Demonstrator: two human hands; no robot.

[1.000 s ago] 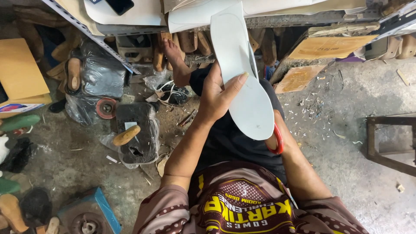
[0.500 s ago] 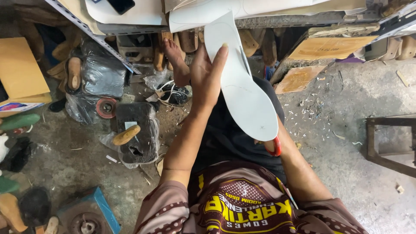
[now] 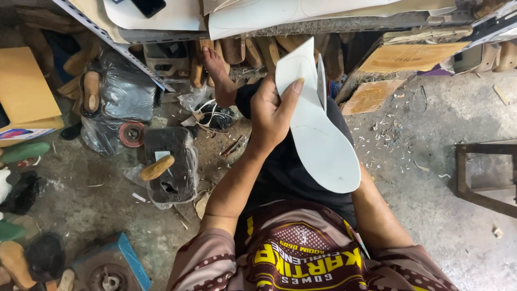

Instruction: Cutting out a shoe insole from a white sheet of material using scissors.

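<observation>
My left hand (image 3: 272,116) grips the left edge of a long white shoe sole (image 3: 323,151), thumb and fingers wrapped over its upper half. The sole stands tilted over my lap, toe end up towards the bench. A thin grey strip (image 3: 321,81) shows along its upper right edge. My right forearm (image 3: 377,215) runs up under the sole's rounded lower end, and the right hand itself is hidden behind it. My bare foot (image 3: 218,70) rests on the floor just beyond the left hand.
Wooden shoe lasts (image 3: 269,51) line up under the bench edge (image 3: 258,13), which carries white cut sheets. On the left lie a black bag with a wooden last (image 3: 169,164), a red grinding disc (image 3: 132,133) and a cardboard box (image 3: 24,91). A wooden frame (image 3: 484,172) stands on the right.
My left hand went from lying flat across the sole to gripping its left edge. The sole turned and dropped lower, and the red object by my right hand no longer shows.
</observation>
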